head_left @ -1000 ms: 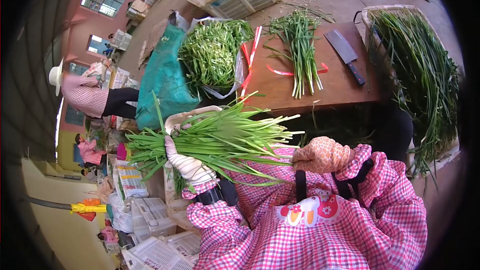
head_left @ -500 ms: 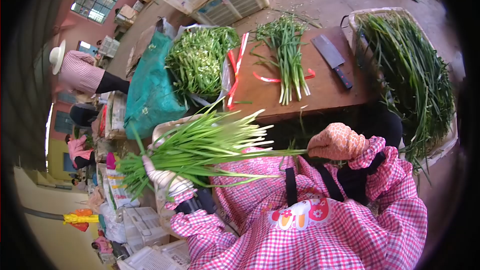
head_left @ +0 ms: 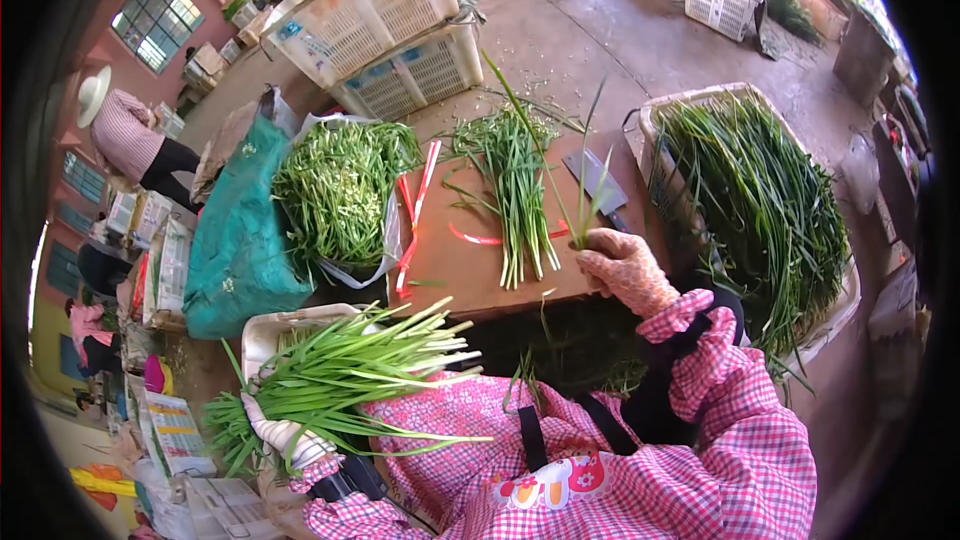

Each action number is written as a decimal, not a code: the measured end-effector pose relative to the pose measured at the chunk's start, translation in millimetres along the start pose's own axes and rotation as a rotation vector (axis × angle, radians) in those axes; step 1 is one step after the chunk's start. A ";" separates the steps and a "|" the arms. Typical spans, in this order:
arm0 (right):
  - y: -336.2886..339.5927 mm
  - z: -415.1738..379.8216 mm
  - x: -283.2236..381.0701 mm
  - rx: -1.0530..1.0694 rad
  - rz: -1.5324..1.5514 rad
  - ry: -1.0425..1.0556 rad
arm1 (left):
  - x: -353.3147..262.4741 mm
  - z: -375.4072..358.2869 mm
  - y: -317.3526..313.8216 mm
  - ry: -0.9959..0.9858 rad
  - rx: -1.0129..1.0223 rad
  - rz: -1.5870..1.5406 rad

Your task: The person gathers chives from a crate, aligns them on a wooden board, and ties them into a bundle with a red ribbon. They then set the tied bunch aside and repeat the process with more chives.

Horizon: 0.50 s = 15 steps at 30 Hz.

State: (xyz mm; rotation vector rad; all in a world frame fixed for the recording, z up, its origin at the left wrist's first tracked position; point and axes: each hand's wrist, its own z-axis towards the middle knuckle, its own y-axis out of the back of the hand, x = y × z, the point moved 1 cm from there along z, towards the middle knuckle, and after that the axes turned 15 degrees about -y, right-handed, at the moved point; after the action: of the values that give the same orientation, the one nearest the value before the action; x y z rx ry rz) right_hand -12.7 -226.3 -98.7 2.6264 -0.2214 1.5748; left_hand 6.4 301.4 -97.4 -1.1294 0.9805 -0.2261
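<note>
My gloved left hand (head_left: 287, 437) is closed around a thick bunch of garlic chives (head_left: 355, 380), pale stem ends pointing right, above my lap. A few loose chive blades (head_left: 582, 225) stick up from my gloved right hand (head_left: 628, 270), which pinches them beside the front edge of a brown board (head_left: 452, 275). On that board lies a smaller bunch of chives (head_left: 520, 205) with a red-and-white tie strip (head_left: 472, 236) running beneath it. A cleaver (head_left: 597, 182) rests beyond my right hand, its handle partly hidden. More tie strips (head_left: 418, 215) lie at the board's left.
A crate (head_left: 852, 302) heaped with long chives stands at the right. Left of the board are a bag of chive trimmings (head_left: 345, 190) and a green sack (head_left: 240, 250). Stacked crates (head_left: 365, 10) stand behind. A person in a hat (head_left: 130, 135) is at far left.
My right hand has drawn away from the bunch and risen toward the board with a few blades. My left hand still grips the bunch. The view has shifted, showing more floor at right.
</note>
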 end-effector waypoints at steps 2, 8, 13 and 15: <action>-17.6 27.6 4.8 -0.084 -0.076 0.055 | 11.9 -12.8 -7.1 0.098 0.051 0.118; -52.6 146.3 -56.9 -0.292 -0.394 0.042 | 29.2 -28.6 -15.0 0.012 -0.061 0.183; -51.6 149.8 -72.9 -0.307 -0.650 0.028 | 27.1 -18.5 -1.6 0.018 -0.083 0.148; -51.5 127.4 -63.5 -0.304 -0.572 0.070 | 25.5 -16.5 0.7 0.030 -0.072 0.101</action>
State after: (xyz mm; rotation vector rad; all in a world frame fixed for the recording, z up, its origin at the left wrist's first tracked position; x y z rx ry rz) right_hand 77.0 -187.2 -214.1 2.1340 0.2551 1.3073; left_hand 8.7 275.5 -113.1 -1.1410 1.0769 -0.1273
